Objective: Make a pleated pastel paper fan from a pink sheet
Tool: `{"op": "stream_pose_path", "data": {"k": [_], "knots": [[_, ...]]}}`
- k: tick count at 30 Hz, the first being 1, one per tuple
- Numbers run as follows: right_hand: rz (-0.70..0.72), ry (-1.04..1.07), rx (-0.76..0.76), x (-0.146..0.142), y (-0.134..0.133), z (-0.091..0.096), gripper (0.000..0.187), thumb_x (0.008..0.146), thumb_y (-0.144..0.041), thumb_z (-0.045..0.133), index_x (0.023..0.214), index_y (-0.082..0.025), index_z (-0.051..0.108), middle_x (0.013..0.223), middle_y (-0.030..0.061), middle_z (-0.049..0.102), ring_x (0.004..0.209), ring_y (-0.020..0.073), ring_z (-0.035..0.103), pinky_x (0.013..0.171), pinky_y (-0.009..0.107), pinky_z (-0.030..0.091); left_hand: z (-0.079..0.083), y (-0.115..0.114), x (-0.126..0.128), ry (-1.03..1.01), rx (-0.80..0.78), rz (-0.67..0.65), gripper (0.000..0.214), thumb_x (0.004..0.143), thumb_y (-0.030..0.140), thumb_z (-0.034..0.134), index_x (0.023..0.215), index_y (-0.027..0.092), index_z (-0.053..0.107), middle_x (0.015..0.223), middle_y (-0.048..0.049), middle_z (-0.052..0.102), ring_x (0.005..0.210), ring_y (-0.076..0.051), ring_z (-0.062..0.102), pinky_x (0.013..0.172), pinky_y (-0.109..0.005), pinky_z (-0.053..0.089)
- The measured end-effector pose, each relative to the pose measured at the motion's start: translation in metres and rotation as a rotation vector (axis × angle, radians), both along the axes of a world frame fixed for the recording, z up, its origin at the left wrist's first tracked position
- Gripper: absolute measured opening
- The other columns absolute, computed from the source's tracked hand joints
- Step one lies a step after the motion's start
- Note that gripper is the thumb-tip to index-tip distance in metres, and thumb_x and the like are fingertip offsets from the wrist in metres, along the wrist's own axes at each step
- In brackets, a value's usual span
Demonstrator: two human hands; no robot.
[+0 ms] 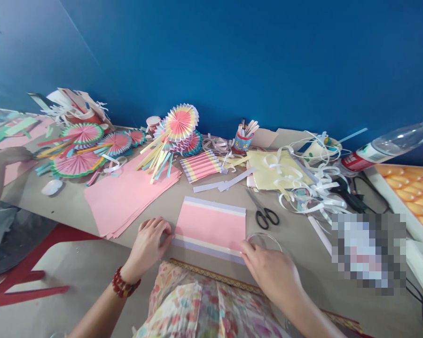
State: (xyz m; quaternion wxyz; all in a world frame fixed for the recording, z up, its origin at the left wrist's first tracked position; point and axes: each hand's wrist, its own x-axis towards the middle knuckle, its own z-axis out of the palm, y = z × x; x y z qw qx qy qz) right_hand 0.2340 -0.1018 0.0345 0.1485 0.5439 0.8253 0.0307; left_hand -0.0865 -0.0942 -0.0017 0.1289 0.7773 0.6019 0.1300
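A pink sheet of paper (211, 226) with white and lilac strips along its two long edges lies flat on the table in front of me. My left hand (148, 244), wearing a beaded bracelet (125, 282), has its fingers curled, thumb and forefinger at the sheet's lower left corner. At the lower right corner, my right hand (273, 270) pinches the sheet's edge between thumb and fingers. Black-handled scissors (266, 216) lie just right of the sheet. Behind it rests a pleated pink paper (201, 166) with yellow and lilac ends.
Pink sheets (127, 197) are stacked to the left, with paper rosettes (182, 123) behind. A pen cup (243, 142), yellow paper (278, 169), curled white strips (320, 197) and a plastic bottle (387, 145) stand or lie rightward. Another person's hand (16, 155) is at far left.
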Motion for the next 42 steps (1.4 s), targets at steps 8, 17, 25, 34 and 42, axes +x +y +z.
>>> {"op": "stream_pose_path", "data": {"k": [8, 17, 25, 34, 42], "knots": [[-0.031, 0.013, -0.045, 0.000, -0.001, 0.000, 0.012, 0.089, -0.017, 0.055, 0.093, -0.027, 0.061, 0.064, -0.0010, 0.066, 0.049, 0.0164, 0.063, 0.044, 0.028, 0.012, 0.012, -0.011, 0.028, -0.113, 0.086, -0.291, 0.032, 0.093, 0.017, 0.041, 0.121, 0.023, 0.054, 0.122, -0.0092, 0.063, 0.116, -0.024, 0.056, 0.108, -0.048, 0.037], [-0.059, 0.025, -0.022, -0.003, -0.002, 0.001, 0.009, 0.090, -0.020, 0.056, 0.095, -0.025, 0.061, 0.065, 0.0002, 0.067, 0.050, 0.0160, 0.064, 0.045, 0.028, 0.013, 0.013, 0.007, 0.073, -0.079, -0.042, -0.963, 0.056, 0.099, 0.039, 0.039, 0.149, 0.016, 0.028, 0.153, -0.0098, 0.035, 0.143, -0.022, 0.029, 0.120, -0.039, 0.023], [-0.083, 0.006, -0.039, -0.002, -0.002, 0.000, 0.011, 0.093, -0.024, 0.052, 0.097, -0.026, 0.062, 0.066, 0.0000, 0.069, 0.053, 0.0178, 0.067, 0.045, 0.027, 0.014, -0.005, 0.010, 0.071, 0.029, -0.051, -1.004, 0.070, 0.095, 0.059, 0.034, 0.152, 0.022, 0.018, 0.158, -0.0055, 0.021, 0.147, -0.024, 0.018, 0.121, -0.043, 0.008], [-0.072, 0.013, -0.026, -0.002, -0.003, -0.002, 0.017, 0.088, -0.016, 0.057, 0.100, -0.027, 0.061, 0.067, -0.0001, 0.069, 0.054, 0.0193, 0.068, 0.045, 0.029, 0.018, 0.002, 0.020, 0.102, -0.088, -0.021, -1.083, 0.062, 0.099, 0.045, 0.035, 0.151, 0.013, 0.022, 0.155, -0.0087, 0.030, 0.142, -0.023, 0.029, 0.121, -0.039, 0.020], [0.001, 0.069, 0.109, 0.013, -0.013, -0.012, 0.023, 0.086, -0.021, 0.061, 0.108, -0.028, 0.060, 0.061, -0.0009, 0.066, 0.053, 0.0200, 0.065, 0.047, 0.029, 0.028, -0.009, 0.020, 0.105, -0.104, -0.023, -1.099, 0.067, 0.099, 0.049, 0.032, 0.152, 0.010, 0.018, 0.150, -0.0123, 0.039, 0.142, -0.025, 0.030, 0.121, -0.041, 0.021]]}}
